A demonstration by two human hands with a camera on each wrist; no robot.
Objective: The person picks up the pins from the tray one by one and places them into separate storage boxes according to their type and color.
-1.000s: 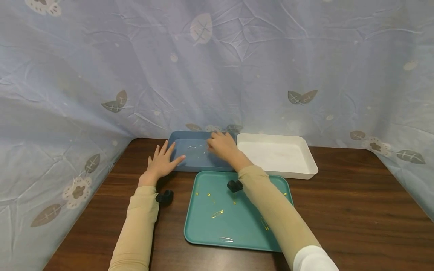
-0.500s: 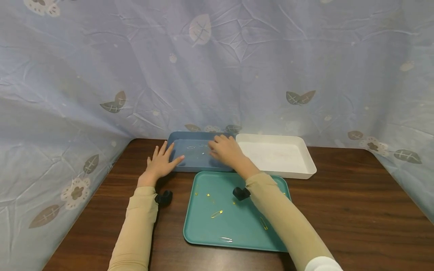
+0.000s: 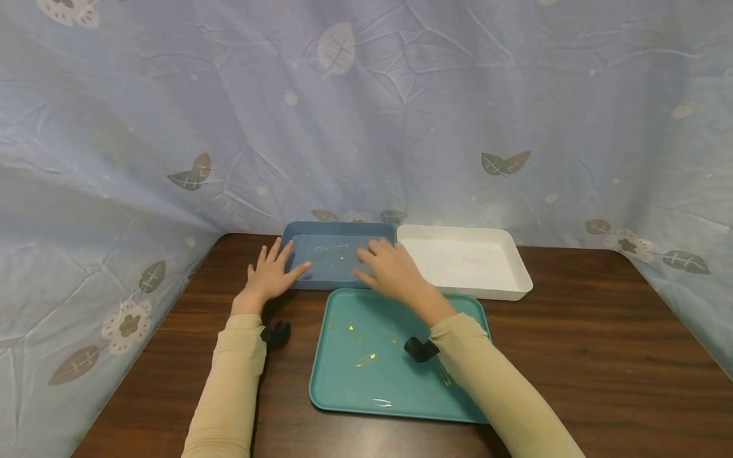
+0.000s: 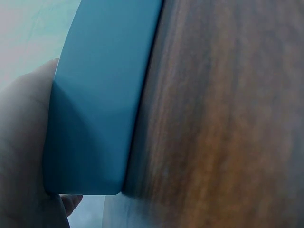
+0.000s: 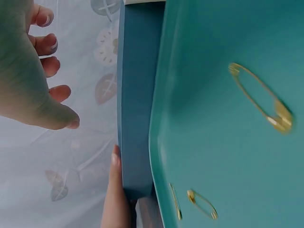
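With fingers spread, my left hand (image 3: 269,278) rests at the left end of the blue tray (image 3: 332,284); in the left wrist view that hand (image 4: 21,147) lies along the tray's wall (image 4: 99,104). My right hand (image 3: 395,272) hovers by the blue tray's front right corner. In the right wrist view its fingers (image 5: 47,45) are loosely bent and apart, holding nothing. Several small silver safety pins (image 3: 321,248) lie in the blue tray. On the teal tray (image 3: 338,391) are several gold safety pins (image 3: 365,360) and a silver safety pin (image 3: 380,402) near the front rim.
A white tray (image 3: 466,294) stands right of the blue one, both against a patterned curtain (image 3: 366,127). All the trays sit on a dark wooden table (image 3: 601,337). The right forearm (image 3: 492,381) covers the teal tray's right side.
My right hand has drawn back from inside the blue tray, toward the front and right, and its fingers have loosened. A small silver pin now shows where it was. The left hand stays put.
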